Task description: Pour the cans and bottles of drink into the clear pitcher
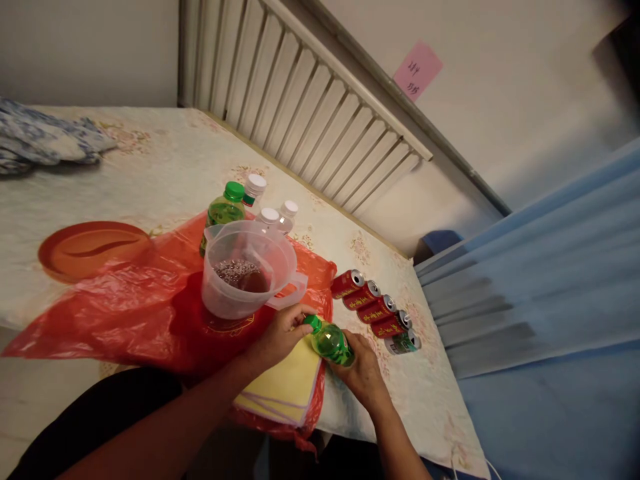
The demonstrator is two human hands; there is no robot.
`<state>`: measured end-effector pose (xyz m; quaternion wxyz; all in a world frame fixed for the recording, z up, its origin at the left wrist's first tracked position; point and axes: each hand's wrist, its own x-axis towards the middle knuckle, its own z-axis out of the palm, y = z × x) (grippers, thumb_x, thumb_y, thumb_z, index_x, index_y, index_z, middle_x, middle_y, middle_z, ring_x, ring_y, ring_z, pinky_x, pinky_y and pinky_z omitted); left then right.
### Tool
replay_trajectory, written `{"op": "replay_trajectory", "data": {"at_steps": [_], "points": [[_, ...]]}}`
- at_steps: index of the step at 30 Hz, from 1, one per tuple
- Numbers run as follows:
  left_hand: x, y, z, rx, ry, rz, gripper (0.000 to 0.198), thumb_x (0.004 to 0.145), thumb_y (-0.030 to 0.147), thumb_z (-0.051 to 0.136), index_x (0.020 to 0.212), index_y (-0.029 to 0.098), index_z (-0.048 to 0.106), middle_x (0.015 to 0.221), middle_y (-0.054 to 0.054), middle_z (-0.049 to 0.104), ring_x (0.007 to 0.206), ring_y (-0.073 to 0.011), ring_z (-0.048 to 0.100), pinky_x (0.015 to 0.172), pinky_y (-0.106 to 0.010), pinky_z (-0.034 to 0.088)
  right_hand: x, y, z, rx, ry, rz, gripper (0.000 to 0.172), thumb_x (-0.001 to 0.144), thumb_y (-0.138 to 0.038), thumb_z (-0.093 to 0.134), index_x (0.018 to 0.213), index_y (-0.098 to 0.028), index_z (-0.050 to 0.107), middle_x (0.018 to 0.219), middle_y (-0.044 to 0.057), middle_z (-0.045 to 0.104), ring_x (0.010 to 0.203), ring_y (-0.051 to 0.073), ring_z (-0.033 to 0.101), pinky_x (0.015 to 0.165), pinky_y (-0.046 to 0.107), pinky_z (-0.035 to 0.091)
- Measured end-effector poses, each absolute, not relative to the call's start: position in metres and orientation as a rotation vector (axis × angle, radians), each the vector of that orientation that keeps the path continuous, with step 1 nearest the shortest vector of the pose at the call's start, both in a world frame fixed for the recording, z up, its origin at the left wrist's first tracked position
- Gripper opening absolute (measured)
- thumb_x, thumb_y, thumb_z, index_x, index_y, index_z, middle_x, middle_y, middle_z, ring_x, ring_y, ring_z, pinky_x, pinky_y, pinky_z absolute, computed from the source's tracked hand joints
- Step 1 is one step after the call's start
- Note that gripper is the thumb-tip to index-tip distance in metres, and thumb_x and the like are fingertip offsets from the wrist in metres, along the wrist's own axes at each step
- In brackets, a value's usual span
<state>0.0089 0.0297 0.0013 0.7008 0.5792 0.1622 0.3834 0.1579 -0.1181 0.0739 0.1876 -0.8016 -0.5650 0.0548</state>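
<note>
A green drink bottle (331, 343) is held tilted above the folded yellow cloth (280, 387). My right hand (364, 371) wraps round the lower part of its body. At the neck, the thumb and fingers of my left hand (284, 335) close on the green cap (313, 323). Just beyond my left hand stands a clear plastic measuring jug (220, 297) with dark, foamy liquid inside, its handle pointing towards my hands. Jug and cloth rest on a red plastic bag (175, 320) spread over the table.
Another green bottle (225, 212) and several white-capped bottles (256, 187) stand behind the jug. Several red cans (369, 297) and a green-silver can (403, 343) line up on the right. An orange lid (95, 247) lies left. A radiator (310, 113) and blue curtain (540, 280) border the table (165, 160).
</note>
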Motion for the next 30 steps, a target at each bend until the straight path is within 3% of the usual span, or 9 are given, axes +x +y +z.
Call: {"op": "replay_trajectory", "data": {"at_steps": [23,28,30], "points": [[0.007,0.026,0.018,1.097,0.316,0.814,0.037,0.070,0.026,0.068,0.106,0.016,0.061,0.091,-0.003,0.064,0.085,-0.0177,0.059,0.078,-0.031,0.044,0.156,-0.115,0.078,-2.228,-1.563,0.172,0.033,0.073,-0.023,0.073,0.106,-0.023,0.068,0.094,0.005,0.066,0.090,0.023,0.062,0.080,0.033,0.049],[0.004,0.027,0.016,1.180,0.385,0.817,0.039,0.070,0.027,0.067,0.107,0.016,0.063,0.080,0.000,0.058,0.074,-0.0145,0.053,0.071,-0.029,0.042,0.161,-0.114,0.080,-2.184,-1.541,0.172,0.033,0.072,-0.025,0.074,0.104,-0.021,0.069,0.096,0.005,0.068,0.090,0.023,0.062,0.081,0.034,0.049],[0.003,0.028,0.013,1.213,0.432,0.831,0.039,0.072,0.029,0.066,0.108,0.016,0.063,0.084,-0.001,0.059,0.073,-0.0138,0.051,0.070,-0.028,0.042,0.164,-0.111,0.083,-2.151,-1.502,0.193,0.034,0.073,-0.026,0.073,0.106,-0.021,0.069,0.097,0.005,0.069,0.090,0.024,0.063,0.082,0.034,0.049]]}}
